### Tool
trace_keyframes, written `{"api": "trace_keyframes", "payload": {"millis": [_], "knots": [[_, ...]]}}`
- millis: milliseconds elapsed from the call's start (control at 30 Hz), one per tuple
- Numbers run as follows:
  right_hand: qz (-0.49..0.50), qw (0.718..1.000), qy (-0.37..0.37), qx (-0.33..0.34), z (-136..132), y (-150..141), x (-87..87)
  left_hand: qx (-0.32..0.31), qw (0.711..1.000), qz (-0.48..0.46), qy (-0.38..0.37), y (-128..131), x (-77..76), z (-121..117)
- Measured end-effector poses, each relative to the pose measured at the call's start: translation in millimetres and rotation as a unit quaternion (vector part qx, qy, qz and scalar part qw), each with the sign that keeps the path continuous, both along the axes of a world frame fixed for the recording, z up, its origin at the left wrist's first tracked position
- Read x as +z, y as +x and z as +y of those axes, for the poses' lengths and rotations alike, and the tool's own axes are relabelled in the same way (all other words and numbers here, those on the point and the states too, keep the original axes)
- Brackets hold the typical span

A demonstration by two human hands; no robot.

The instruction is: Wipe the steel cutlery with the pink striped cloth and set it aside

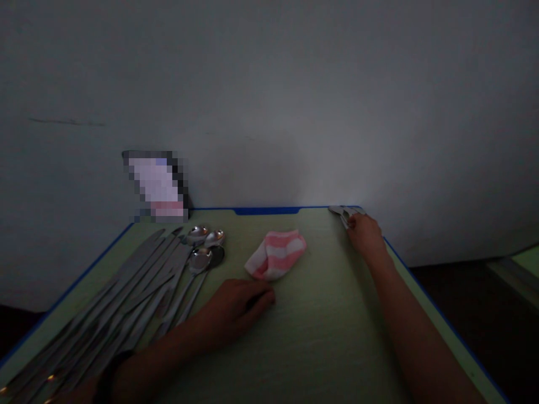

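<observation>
My right hand (364, 233) reaches to the far right corner of the table, fingers closed on a piece of metal cutlery (345, 221). A few flat silvery cutlery ends (337, 210) lie beside it at the edge; whether they are spoons or forks cannot be made out. Nearer to me, my left hand (238, 308) rests on the tabletop with thumb and fingers loosely apart, holding nothing. Just beyond its fingers lies a crumpled pink-and-white striped cloth (280, 253). To its left are several spoons (200, 259), their handles partly hidden by my left forearm.
Several long table knives (126, 269) and other cutlery lie along the left side of the pale green, blue-edged table (320, 336). A blurred-out phone-like device (158, 185) leans against the grey wall (269, 101) at the back left.
</observation>
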State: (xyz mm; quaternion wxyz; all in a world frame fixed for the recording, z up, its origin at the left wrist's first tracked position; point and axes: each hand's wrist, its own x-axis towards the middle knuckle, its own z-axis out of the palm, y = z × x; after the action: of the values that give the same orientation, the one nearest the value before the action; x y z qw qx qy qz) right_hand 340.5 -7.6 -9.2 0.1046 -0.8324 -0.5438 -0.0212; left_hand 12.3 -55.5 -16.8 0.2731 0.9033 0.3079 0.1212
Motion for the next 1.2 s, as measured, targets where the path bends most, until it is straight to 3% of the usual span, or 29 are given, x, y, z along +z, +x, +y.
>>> {"api": "trace_keyframes", "payload": {"millis": [533,833,1200], "knots": [[-0.025,0.998,-0.045,-0.035,-6.0,-29.9,5.5,0.002,1.000,0.005,0.011,1.5,1.8,-0.6],[-0.004,0.995,-0.088,0.048,-11.5,-51.3,18.6,-0.002,1.000,-0.001,0.014,1.7,4.9,-1.6],[0.107,0.979,-0.106,0.137,-8.8,-10.9,21.3,-0.003,1.000,0.007,0.020,1.4,3.0,-1.1]]}}
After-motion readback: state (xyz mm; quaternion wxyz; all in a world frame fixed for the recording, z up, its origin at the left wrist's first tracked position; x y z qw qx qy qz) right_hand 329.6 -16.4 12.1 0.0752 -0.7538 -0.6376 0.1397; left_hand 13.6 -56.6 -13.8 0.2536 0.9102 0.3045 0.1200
